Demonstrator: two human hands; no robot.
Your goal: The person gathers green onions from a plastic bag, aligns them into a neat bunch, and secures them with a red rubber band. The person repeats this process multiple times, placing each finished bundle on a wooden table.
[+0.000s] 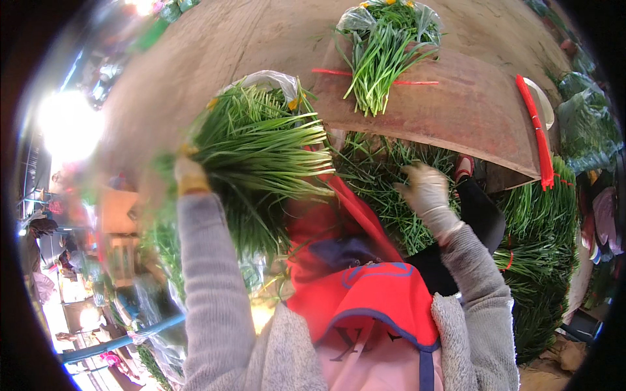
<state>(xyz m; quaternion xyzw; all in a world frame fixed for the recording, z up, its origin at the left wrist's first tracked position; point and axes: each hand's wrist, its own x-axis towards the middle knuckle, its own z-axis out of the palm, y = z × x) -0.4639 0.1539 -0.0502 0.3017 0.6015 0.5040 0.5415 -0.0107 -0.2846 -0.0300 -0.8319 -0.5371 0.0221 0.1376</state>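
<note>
My left hand (191, 171), in a glove, is at the left end of a large bunch of green leafy stalks (264, 149); blur hides whether its fingers close on them. The pale cut ends point right, over my red apron (337, 220). My right hand (424, 188), in a pale glove, hovers with fingers apart above loose green leaves (391, 195). Ahead, a smaller bunch of stalks (374, 73) lies on a brown board (469, 97), across a red tie strip (415, 82). A bundle of red ties (535, 127) rests at the board's right edge.
Tied green bunches (533, 259) are stacked at my right, near my black-trousered leg (477, 220). A plastic bag of greens (587, 119) stands beyond them. A blue rail (122, 340) runs at lower left. A foot in a red shoe (463, 166) shows under the board's edge.
</note>
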